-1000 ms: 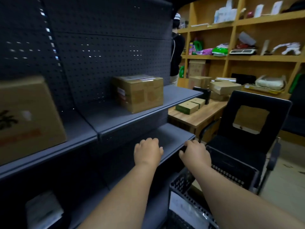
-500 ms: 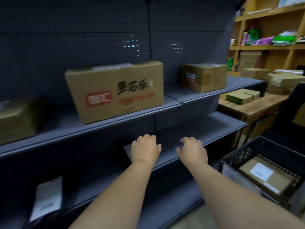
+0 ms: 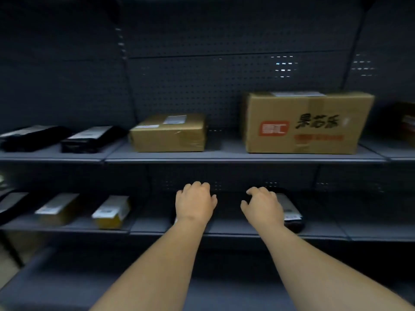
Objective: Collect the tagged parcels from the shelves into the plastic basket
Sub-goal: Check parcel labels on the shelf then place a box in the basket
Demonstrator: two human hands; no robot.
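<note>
Both hands, left point(image 3: 195, 202) and right point(image 3: 263, 206), hover loosely curled and holding nothing before the lower shelf point(image 3: 235, 230). A black parcel point(image 3: 292, 215) lies on that shelf, half hidden behind the right hand, its label blurred.

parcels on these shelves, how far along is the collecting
Done: cannot tell, no basket in view. In hand: nothing; the left hand and right hand hover by a black parcel on the lower shelf. Left: the large printed box, flat cardboard box and other parcels remain shelved.
</note>
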